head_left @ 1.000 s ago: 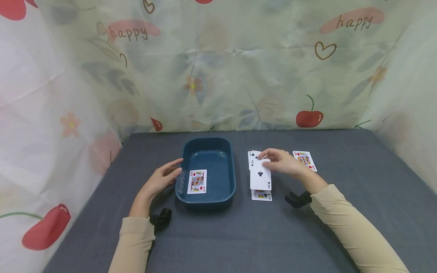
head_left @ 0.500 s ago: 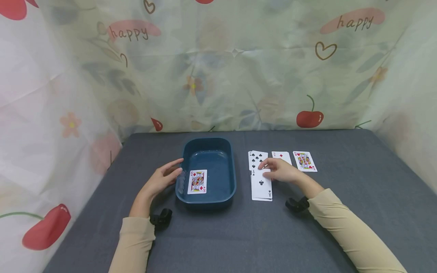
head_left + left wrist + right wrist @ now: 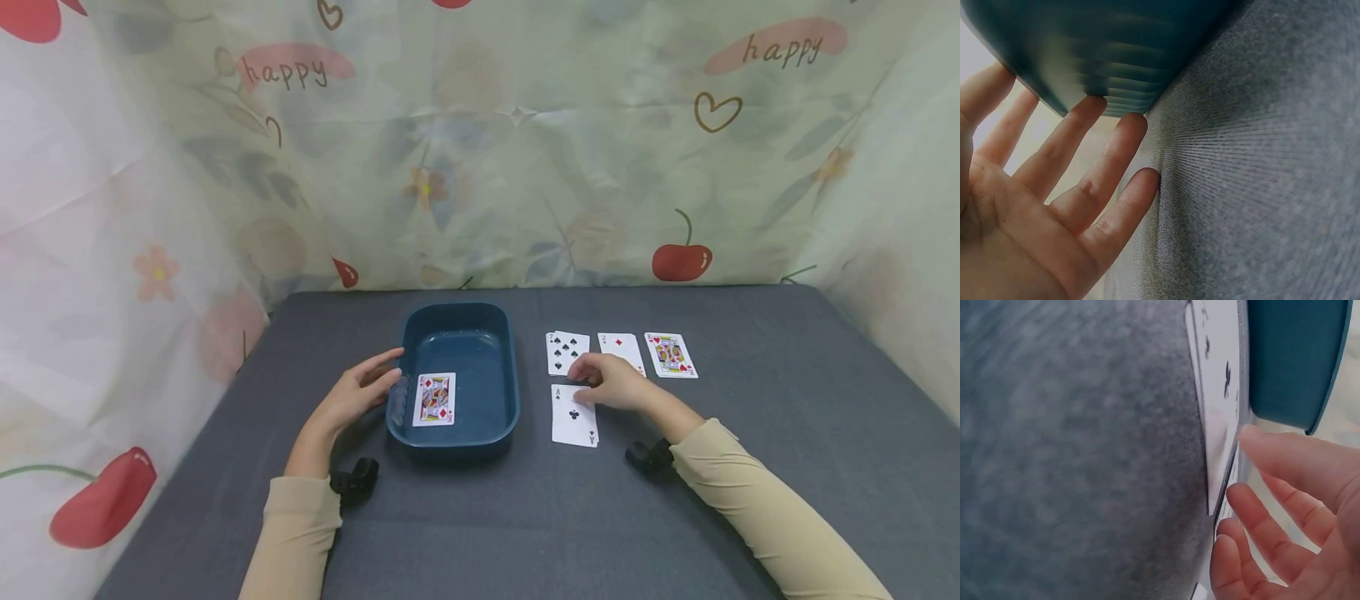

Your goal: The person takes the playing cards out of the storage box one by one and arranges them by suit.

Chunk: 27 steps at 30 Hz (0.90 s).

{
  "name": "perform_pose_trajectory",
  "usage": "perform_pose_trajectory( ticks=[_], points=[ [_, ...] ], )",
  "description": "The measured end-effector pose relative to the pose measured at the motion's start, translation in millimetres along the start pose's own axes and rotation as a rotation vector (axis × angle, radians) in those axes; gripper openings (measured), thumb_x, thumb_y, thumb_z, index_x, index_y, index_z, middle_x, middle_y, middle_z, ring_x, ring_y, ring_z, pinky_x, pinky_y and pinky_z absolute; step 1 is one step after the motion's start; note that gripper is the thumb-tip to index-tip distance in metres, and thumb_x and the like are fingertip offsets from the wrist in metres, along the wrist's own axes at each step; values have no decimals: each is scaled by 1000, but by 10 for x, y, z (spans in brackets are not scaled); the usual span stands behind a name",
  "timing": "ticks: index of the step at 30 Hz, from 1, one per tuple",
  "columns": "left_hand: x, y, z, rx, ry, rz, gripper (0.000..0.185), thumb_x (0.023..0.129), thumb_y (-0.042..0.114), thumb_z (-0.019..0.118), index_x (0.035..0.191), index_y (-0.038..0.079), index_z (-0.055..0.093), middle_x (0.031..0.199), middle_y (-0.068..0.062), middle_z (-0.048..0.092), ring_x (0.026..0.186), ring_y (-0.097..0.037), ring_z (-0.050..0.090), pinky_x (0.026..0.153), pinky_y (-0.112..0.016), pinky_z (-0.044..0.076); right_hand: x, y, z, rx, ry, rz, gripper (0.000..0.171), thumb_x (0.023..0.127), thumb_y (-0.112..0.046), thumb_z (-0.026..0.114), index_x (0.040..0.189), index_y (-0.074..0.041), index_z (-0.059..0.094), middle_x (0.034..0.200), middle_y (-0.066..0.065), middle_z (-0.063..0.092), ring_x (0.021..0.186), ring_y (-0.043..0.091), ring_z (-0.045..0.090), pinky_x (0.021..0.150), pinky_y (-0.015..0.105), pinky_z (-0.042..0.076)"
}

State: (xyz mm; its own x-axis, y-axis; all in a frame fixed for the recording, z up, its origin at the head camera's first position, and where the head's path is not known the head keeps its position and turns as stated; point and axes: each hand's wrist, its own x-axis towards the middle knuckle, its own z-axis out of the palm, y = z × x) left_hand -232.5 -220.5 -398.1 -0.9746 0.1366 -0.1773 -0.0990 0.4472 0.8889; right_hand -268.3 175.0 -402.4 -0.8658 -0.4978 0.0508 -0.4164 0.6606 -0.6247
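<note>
A dark blue tub (image 3: 504,367) stands on the grey table with a king of diamonds (image 3: 433,399) lying face up inside. My left hand (image 3: 384,372) rests against the tub's left wall (image 3: 1104,44), fingers (image 3: 1094,109) straight and holding nothing. Right of the tub lies an ace of clubs (image 3: 574,417), flat on the cloth. My right hand (image 3: 588,380) touches the far edge of this card (image 3: 1219,394) with relaxed fingers (image 3: 1254,509). Beyond it lie a seven of spades (image 3: 567,352), a two of diamonds (image 3: 621,347) and a king of hearts (image 3: 670,354).
A grey cloth (image 3: 525,517) covers the table. Printed curtains (image 3: 480,150) close it in at the back and both sides. A black camera mount sits on each wrist (image 3: 352,482) (image 3: 647,457). The tub's end (image 3: 1291,356) stands just past the cards.
My right hand has lowered the ace of clubs onto the card lying near me, covering it, and drawn back toward me. The two of diamonds has come into view. The left hand stays still.
</note>
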Motion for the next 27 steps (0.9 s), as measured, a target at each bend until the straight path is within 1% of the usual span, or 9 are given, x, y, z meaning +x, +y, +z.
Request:
perform_pose_trajectory(
  ticks=[2, 5, 7, 11, 17, 19, 21, 24, 27],
  points=[
    [-1, 2, 0, 2, -1, -1, 52, 94, 36, 53, 143, 27, 37, 145, -16, 41, 131, -33, 43, 107, -50, 38, 3, -22, -4, -2, 8, 1, 22, 77, -7, 71, 97, -2, 62, 94, 14, 66, 83, 21, 60, 76, 33, 49],
    [0, 3, 0, 3, -1, -3, 52, 94, 36, 53, 143, 27, 37, 145, -16, 41, 131, -33, 43, 107, -50, 37, 16, -63, -22, 32, 11, -7, 22, 79, -7, 70, 99, 0, 62, 94, 16, 66, 81, 19, 60, 73, 29, 49],
    [1, 2, 0, 3, -2, -5, 52, 94, 36, 53, 143, 27, 37, 145, -16, 41, 131, -33, 43, 108, -50, 37, 29, -109, -47, 67, 7, -29, 23, 81, -8, 69, 100, 2, 62, 94, 17, 66, 80, 19, 61, 73, 28, 50],
    [8, -5, -3, 3, 0, -10, 52, 94, 36, 53, 143, 28, 37, 145, -16, 40, 132, -33, 42, 108, -50, 37, 74, -229, -105, 109, 4, -53, 23, 83, -10, 67, 102, 2, 62, 94, 14, 66, 82, 18, 62, 76, 28, 51],
    [13, -16, -9, 8, 5, -27, 53, 94, 39, 53, 143, 29, 37, 146, -17, 39, 132, -34, 42, 108, -50, 36, 169, -470, -179, 143, 4, -67, 22, 86, -12, 65, 104, -1, 62, 99, 12, 66, 91, 23, 63, 87, 38, 51],
    [14, -17, -8, 7, 5, -30, 53, 94, 39, 53, 143, 29, 37, 146, -17, 39, 132, -34, 42, 108, -50, 37, 206, -553, -199, 149, 0, -84, 22, 87, -13, 64, 106, -1, 62, 101, 13, 66, 93, 24, 63, 87, 41, 51],
    [15, -16, -6, 6, 7, -30, 52, 94, 39, 53, 143, 29, 37, 146, -17, 39, 132, -34, 42, 108, -50, 37, 245, -644, -214, 153, -7, -91, 22, 88, -14, 64, 107, -3, 62, 103, 12, 65, 95, 24, 62, 88, 41, 51],
    [17, -12, -1, 5, 7, -27, 52, 94, 39, 53, 143, 29, 37, 145, -17, 40, 131, -34, 43, 107, -50, 37, 318, -767, -216, 162, -32, -97, 23, 89, -16, 63, 108, -4, 62, 104, 11, 65, 96, 23, 61, 85, 40, 51],
    [16, -7, 3, 2, 7, -24, 53, 94, 38, 53, 143, 28, 37, 145, -17, 40, 131, -34, 43, 107, -50, 37, 402, -884, -195, 181, -65, -95, 24, 89, -18, 63, 109, -6, 62, 105, 10, 66, 99, 23, 62, 90, 40, 51]
  ],
)
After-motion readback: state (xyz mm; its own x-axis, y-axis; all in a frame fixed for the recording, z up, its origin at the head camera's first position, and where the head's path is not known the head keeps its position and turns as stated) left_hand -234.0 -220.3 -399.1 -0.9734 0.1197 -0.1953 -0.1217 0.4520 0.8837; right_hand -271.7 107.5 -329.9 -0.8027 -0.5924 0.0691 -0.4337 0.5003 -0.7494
